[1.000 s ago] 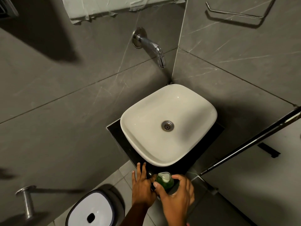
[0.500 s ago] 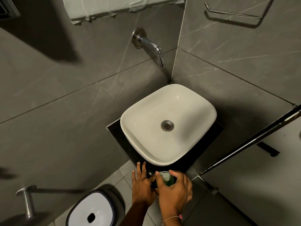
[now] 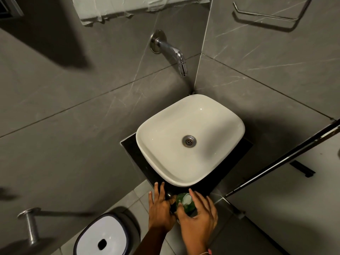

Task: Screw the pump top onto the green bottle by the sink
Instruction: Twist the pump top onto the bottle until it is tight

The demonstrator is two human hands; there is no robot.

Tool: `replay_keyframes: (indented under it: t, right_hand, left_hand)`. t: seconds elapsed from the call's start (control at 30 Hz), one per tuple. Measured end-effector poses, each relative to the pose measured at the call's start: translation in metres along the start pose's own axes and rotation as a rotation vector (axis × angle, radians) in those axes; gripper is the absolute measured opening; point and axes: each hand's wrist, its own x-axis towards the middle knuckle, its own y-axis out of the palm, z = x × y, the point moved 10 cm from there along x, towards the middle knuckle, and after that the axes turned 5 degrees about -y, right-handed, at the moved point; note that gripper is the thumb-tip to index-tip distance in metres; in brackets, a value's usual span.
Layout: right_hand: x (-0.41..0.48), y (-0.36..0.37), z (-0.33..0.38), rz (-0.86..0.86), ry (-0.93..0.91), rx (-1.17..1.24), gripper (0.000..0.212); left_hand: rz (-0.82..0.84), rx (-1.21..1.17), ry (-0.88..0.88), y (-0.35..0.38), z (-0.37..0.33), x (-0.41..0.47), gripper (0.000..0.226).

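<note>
The green bottle (image 3: 189,206) stands on the dark counter (image 3: 137,155) at the near corner, just in front of the white sink (image 3: 165,129). Its white pump top (image 3: 186,199) sits on the bottle's neck. My right hand (image 3: 199,219) curls around the pump top and bottle from the right, thumb and fingers closed on them. My left hand (image 3: 160,208) lies against the bottle's left side, fingers spread flat toward the counter edge, thumb touching the bottle. Most of the bottle's body is hidden by my hands.
A chrome tap (image 3: 176,56) juts from the grey tiled wall above the sink. A white-lidded bin (image 3: 103,236) stands on the floor at lower left. A metal holder (image 3: 30,225) sticks out at far left. A dark glass-door frame (image 3: 276,162) runs along the right.
My right hand has turned around the pump top, its fingers shifting position on it. The left hand has stayed against the bottle. The bottle has not moved from its spot.
</note>
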Motion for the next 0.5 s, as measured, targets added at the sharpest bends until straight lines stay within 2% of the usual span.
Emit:
replay_keyframes:
  t: [0.17,0.33,0.5]
  right_hand:
    - [0.004,0.003,-0.013,0.138,0.021,0.164,0.065]
    - [0.015,0.006,-0.019,0.251,-0.054,0.126,0.052]
    - [0.019,0.008,-0.020,0.314,-0.092,0.118,0.051]
  left_hand:
    - [0.021,0.031,-0.002,0.003,0.003,0.002,0.037]
    - [0.055,0.064,0.002,0.007,0.001,0.002,0.043]
    - [0.084,0.073,0.007,0.006,0.000,0.002,0.049]
